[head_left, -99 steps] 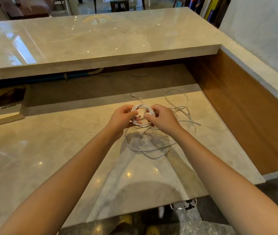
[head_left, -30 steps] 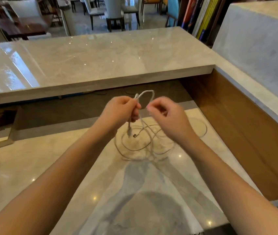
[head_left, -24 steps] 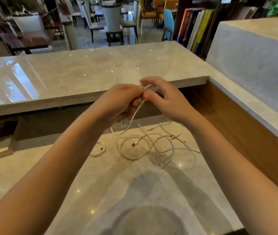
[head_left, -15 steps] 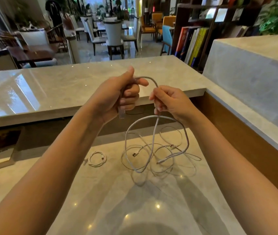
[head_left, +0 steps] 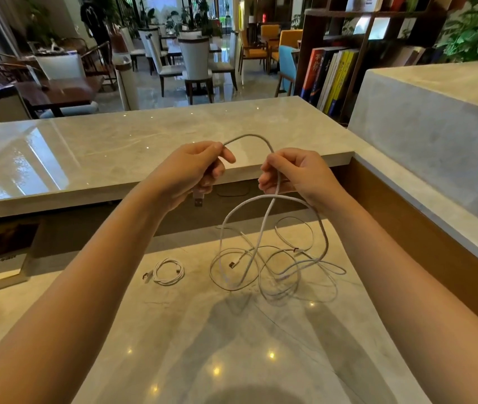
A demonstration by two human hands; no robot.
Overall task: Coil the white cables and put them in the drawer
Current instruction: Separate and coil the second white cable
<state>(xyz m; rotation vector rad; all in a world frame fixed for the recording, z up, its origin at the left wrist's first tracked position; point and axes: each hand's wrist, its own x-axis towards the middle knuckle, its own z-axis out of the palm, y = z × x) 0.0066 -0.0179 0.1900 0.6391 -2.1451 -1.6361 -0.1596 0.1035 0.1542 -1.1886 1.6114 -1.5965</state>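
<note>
Both hands are raised above the lower marble counter [head_left: 150, 330], and I see them holding one white cable [head_left: 250, 136] that arches between them. On my view the left hand [head_left: 186, 173] is closed in a fist round the cable near its end, with the USB plug [head_left: 198, 200] poking out below the fingers. Close beside it, the right hand [head_left: 299, 176] pinches the same cable a short way along, fingers curled. The slack drops from it into a loose tangle of white cables [head_left: 275, 266] lying on the counter. One small cable [head_left: 169, 271] lies already coiled just left of the tangle. No drawer is in view. To coil well, I judge the plug end should be fixed in the left hand while the right feeds even loops across, lifting slowly so the slack slides free instead of knotting.
</note>
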